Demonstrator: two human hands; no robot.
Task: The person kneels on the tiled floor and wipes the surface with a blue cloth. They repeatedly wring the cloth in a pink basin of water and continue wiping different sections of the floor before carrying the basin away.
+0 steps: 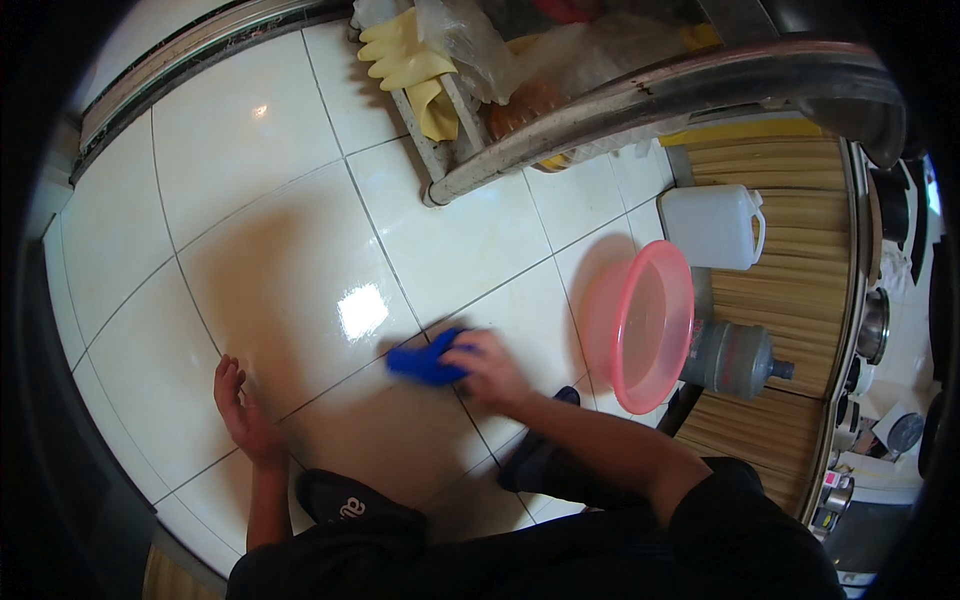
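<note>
My right hand [487,369] grips a blue cloth [429,360] low against the glossy white floor tiles [442,281]; hand and cloth are slightly blurred. The cloth is bunched under my fingers, with one end sticking out to the left. On the left, my left hand [244,414] hangs over the floor with nothing in it, its fingers loosely curled and apart. To the right of the cloth stands a pink plastic basin [619,330] that appears to hold some liquid.
A metal rack [540,124] stands at the top, with yellow rubber gloves [409,60] hung on it and plastic bags above. Beyond the basin are a white jerrycan [709,225], a large water bottle [731,361] and wood-grain cabinets [772,300]. A sliding-door track [180,56] runs along the upper left.
</note>
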